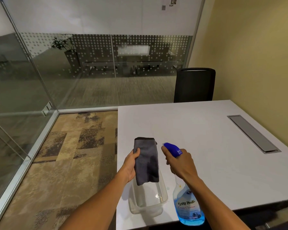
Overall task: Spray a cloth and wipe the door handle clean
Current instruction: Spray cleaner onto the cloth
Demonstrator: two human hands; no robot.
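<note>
1. The cloth (146, 161) is held upright over the table's near-left corner, above a clear tub. It is a grey, folded rectangle with a soft, napped, microfibre-like look and a dark bound edge along the top.
2. The left hand (131, 165) is closed on the cloth's left edge, thumb across the front and the other fingers hidden behind.
3. The right hand (179, 161) is wrapped tight round the neck of the bottle (188, 206), with the blue nozzle aimed left at the cloth from just beside it. I cannot tell whether a finger is pressing the trigger.
4. The bottle is clear plastic, smooth and waisted, holding pale blue liquid; its label reads as glass cleaner.
5. Progress, as I judge it: early. This is the spraying step; whether the cloth is already damp cannot be told. The wiping is all left, and no door handle is in view.
6. The tub (161, 196) is a clear, rounded-corner plastic box, seemingly empty.
7. The table (198, 130) is smooth, matte white, with a grey metal cable hatch (253, 133) set flush.
8. Beyond are a mottled brown carpet (70, 155), dotted glass walls (106, 63) and a black chair (194, 85).
</note>
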